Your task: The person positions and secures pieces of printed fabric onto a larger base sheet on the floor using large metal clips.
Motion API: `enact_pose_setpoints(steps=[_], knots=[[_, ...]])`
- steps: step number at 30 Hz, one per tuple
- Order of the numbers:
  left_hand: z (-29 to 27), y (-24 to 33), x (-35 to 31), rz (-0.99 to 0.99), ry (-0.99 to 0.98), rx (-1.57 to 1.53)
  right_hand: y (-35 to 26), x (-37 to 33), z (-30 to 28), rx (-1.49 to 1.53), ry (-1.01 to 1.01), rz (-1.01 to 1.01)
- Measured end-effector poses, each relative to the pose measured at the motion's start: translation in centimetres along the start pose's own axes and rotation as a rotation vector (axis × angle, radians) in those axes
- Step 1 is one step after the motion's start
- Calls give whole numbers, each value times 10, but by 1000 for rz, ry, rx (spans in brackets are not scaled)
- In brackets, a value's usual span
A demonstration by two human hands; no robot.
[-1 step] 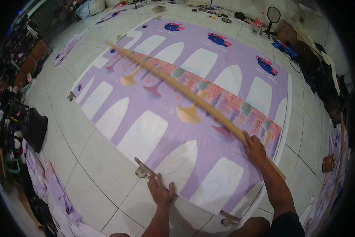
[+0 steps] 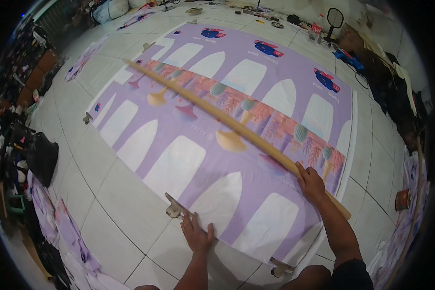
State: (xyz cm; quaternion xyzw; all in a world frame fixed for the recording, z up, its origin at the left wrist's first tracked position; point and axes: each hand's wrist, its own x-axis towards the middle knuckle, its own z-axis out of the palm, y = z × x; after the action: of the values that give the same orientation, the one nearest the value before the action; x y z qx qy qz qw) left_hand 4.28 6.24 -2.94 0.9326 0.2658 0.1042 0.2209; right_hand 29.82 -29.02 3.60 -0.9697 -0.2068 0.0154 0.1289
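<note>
The right hand (image 2: 312,183) is curled round the pole (image 2: 241,129) toward its near end; the pole slants over the purple-and-white cloth (image 2: 210,162), spread on the tiled floor (image 2: 116,193). The left hand (image 2: 198,237), fingers spread, grips nothing, at the cloth's near edge beside a clip (image 2: 174,209)

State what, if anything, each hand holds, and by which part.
The right hand grips the long tan wooden pole near its closer end. The left hand apparently holds nothing, fingers spread near a silver metal clip.
</note>
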Motion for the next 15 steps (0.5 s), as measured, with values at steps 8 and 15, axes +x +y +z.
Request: enact_pose_setpoints(steps=[8,15], knots=[[1,5,-1,7,12,-12,34,19,21,24,23,214],[1,3,1,19,23,-3,34,72,6,207,109,349]])
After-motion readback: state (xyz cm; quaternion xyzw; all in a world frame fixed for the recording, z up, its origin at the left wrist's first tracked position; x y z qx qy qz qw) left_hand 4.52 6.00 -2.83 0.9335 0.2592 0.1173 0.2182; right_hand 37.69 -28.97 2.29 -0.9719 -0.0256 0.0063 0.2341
